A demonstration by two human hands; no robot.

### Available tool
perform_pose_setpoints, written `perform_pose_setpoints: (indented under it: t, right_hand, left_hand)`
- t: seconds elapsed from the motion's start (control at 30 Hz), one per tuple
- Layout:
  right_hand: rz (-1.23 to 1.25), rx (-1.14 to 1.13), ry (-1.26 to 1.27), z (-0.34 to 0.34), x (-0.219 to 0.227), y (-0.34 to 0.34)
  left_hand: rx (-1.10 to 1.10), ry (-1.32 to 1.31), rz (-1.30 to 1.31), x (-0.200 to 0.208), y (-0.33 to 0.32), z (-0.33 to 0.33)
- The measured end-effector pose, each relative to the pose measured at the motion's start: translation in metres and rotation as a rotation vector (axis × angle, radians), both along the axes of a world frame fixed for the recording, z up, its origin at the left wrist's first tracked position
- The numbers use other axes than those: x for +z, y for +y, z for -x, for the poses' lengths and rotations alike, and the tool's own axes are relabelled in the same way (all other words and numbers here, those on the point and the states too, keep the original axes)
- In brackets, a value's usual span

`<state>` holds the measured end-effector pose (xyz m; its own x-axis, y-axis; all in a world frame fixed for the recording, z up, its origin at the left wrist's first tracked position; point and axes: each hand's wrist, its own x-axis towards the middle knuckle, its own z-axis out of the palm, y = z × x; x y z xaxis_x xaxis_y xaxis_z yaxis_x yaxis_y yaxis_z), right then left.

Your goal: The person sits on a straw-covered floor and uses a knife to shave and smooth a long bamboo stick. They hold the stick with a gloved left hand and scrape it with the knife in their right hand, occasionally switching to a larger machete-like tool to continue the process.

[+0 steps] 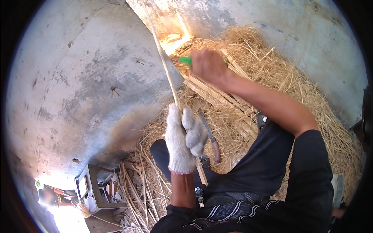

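Note:
My left hand (182, 134), in a whitish knitted glove, is closed around a long thin bamboo strip (164, 64). The strip rises past the fingers toward the far wall, and its short lower end (201, 173) comes out below the glove over my lap. Farther off to the right, my bare right hand (209, 66) is closed in a fist on a green-handled tool (185, 60). Motion blurs that hand, and the tool's working end cannot be made out clearly. A knife (211, 136) with a brown handle lies on the shavings just right of the glove.
Straw-like shavings (311, 112) heap along the right wall. Flat split strips (210, 91) lie beyond my knees. Stained walls (97, 77) close in on the left and far sides. A small wooden cabinet (99, 186) with clutter stands at lower left, beside loose long strips (134, 190).

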<state>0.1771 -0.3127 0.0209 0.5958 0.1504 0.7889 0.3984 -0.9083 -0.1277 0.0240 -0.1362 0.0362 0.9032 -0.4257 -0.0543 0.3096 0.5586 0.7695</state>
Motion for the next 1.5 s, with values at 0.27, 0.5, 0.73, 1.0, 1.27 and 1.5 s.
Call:
perform_pose_setpoints:
  t: [0.27,0.5,0.73,1.0,1.27,1.5]
  right_hand:
    - [-0.324,0.271,0.000,0.021,0.018,-0.030]
    - [-0.081,0.420,-0.062,0.070,0.015,0.009]
    - [-0.003,0.169,-0.195,0.039,0.006,-0.003]
    - [-0.269,-0.084,-0.012,-0.024,0.019,-0.052]
    - [-0.185,0.428,-0.035,0.040,0.019,-0.016]
    - [-0.092,0.290,-0.058,0.057,0.014,-0.003]
  left_hand:
    - [-0.279,0.018,0.362,-0.001,-0.002,-0.007]
    - [-0.096,0.064,0.157,0.012,-0.003,-0.009]
    - [0.132,-0.118,-0.233,0.004,-0.011,-0.005]
    - [0.077,-0.101,-0.312,-0.001,-0.021,0.021]
    - [0.093,-0.002,0.056,0.013,-0.011,-0.019]
    - [0.081,-0.038,-0.003,0.014,-0.027,-0.014]
